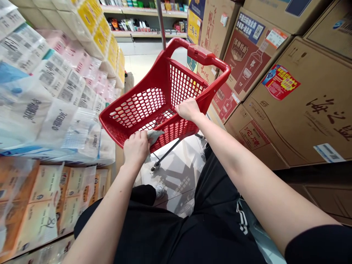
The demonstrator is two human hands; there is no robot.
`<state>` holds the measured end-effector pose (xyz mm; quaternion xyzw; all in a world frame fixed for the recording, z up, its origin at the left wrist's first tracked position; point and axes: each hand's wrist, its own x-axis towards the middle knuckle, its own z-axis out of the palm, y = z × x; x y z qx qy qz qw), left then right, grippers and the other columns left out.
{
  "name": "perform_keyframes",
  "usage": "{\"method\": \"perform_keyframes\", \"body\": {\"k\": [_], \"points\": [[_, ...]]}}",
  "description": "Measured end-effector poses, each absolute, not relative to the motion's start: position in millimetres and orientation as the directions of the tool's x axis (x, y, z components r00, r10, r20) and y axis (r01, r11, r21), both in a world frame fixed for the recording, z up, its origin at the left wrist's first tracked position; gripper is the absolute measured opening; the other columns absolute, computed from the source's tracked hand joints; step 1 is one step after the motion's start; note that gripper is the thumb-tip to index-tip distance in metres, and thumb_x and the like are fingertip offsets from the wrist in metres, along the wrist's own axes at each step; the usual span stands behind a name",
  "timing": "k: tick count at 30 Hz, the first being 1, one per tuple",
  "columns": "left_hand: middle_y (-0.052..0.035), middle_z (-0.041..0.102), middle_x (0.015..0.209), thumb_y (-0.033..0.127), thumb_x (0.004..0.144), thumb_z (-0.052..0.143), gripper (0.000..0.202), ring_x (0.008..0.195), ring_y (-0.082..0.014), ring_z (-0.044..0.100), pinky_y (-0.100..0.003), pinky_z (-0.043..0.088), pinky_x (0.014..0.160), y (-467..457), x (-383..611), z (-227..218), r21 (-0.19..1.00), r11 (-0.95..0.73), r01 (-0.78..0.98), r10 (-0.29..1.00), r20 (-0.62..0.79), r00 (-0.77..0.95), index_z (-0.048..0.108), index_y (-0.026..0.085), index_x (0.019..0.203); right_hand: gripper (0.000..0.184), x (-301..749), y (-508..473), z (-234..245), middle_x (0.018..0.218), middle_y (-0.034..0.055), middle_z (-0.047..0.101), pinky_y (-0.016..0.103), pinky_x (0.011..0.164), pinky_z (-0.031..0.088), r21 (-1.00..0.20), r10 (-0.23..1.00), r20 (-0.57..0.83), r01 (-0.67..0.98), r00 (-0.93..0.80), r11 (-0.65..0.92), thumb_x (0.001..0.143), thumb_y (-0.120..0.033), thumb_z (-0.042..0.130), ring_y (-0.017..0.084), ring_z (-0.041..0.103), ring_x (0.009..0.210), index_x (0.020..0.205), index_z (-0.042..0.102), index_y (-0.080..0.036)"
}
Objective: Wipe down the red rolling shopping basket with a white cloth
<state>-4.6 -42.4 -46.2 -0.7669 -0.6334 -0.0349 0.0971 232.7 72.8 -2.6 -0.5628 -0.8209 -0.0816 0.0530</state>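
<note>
1. At far left, wrapped packs of tissue paper (41, 88) rise in tall stacks, white and pale pink, with yellow-printed packs (93, 33) further off. Orange-and-cream packs (41, 205) sit on a lower shelf, near the person.
2. The left hand (136, 148) curls over the near rim of the cart, closed on a crumpled grey cloth (153, 136). The cloth pokes out to the right of the fingers, lies against the rim, and a corner hangs below it.
3. The red plastic shopping cart (176, 44) stands upright just in front of the person, its long axis running away from them toward the far aisle. Its raised handle (200, 54) is at the far end, and both hands are at the near end. Its mesh walls and floor let the floor tiles show through, and a small caster (155, 166) shows beneath it.
4. The right hand (188, 110) sits further along the same near rim, to the right of the left hand and a little further away. Its fingers wrap closed over the plastic, holding no cloth.
5. At far right, stacked cardboard cartons (297, 106) printed with bottles and red labels line the aisle. Beyond the cart stands a shelf of packaged goods (145, 25).
</note>
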Motion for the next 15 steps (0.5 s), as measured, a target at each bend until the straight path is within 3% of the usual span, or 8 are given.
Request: {"method": "perform_keyframes", "body": {"k": [8, 15], "points": [[-0.0161, 0.058, 0.101, 0.047, 0.091, 0.03, 0.045, 0.092, -0.03, 0.054, -0.034, 0.035, 0.065, -28, 12, -47, -0.115, -0.087, 0.99, 0.981, 0.164, 0.105, 0.048, 0.012, 0.111, 0.054, 239, 77, -3, 0.092, 0.0157, 0.072, 0.037, 0.081, 0.031, 0.093, 0.92, 0.192, 0.94, -0.342, 0.33, 0.097, -0.029, 0.025, 0.025, 0.062, 0.087, 0.091, 0.074, -0.008], [-0.0163, 0.058, 0.1, 0.043, 0.091, 0.031, 0.041, 0.092, -0.0296, 0.054, -0.034, 0.035, 0.066, -26, 11, -50, -0.146, -0.106, 0.984, 0.978, 0.165, 0.13, 0.048, 0.011, 0.11, 0.053, 238, 78, -4, 0.095, 0.0171, 0.071, 0.037, 0.083, 0.03, 0.087, 0.924, 0.179, 0.941, -0.337, 0.327, 0.097, -0.028, 0.025, 0.024, 0.061, 0.089, 0.095, 0.073, -0.006]]}}
